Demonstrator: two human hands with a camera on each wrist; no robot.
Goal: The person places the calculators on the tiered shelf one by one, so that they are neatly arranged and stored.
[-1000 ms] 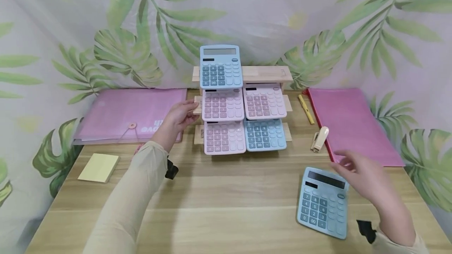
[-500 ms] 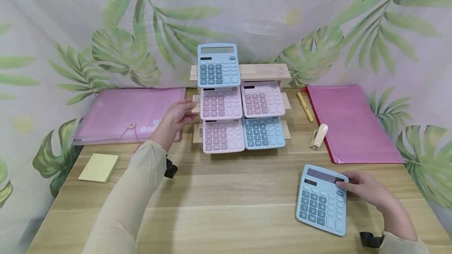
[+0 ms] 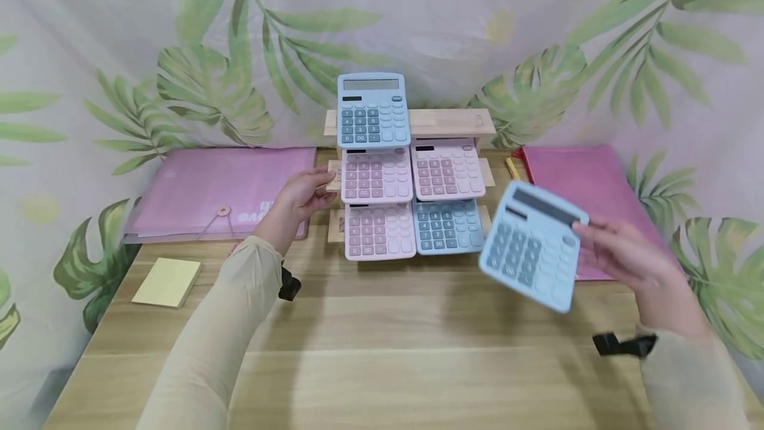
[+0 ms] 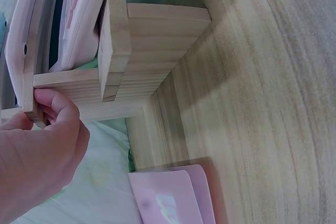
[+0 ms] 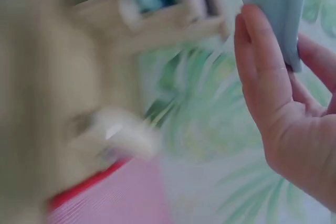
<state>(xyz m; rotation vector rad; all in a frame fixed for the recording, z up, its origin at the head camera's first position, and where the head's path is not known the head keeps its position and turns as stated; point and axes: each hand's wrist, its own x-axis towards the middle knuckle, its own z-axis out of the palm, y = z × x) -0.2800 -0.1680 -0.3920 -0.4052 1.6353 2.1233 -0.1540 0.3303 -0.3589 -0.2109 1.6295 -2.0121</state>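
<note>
My right hand [image 3: 633, 254] pinches a blue calculator [image 3: 534, 244] by its upper right edge, holding it tilted above the table. In the right wrist view the thumb and fingers lie on either side of the blue calculator [image 5: 278, 14]. My left hand [image 3: 301, 201] grips the left end of the middle board of a wooden tiered rack [image 3: 450, 123]; the left wrist view shows the fingers [image 4: 58, 106] curled round that board. On the rack lean a blue calculator [image 3: 373, 111] on top, two pink ones on the middle tier, and a pink and a blue one below.
A pink document folder [image 3: 221, 184] lies at the back left, with a yellow sticky-note pad [image 3: 167, 282] in front of it. A darker pink zip folder [image 3: 597, 184] lies at the right, beside a yellow pen [image 3: 512, 168]. A blurred cream stapler [image 5: 115, 132] shows in the right wrist view.
My right hand came down to the blue calculator on the table, took hold of it and lifted it up toward the rack. My left hand stayed on the rack.
</note>
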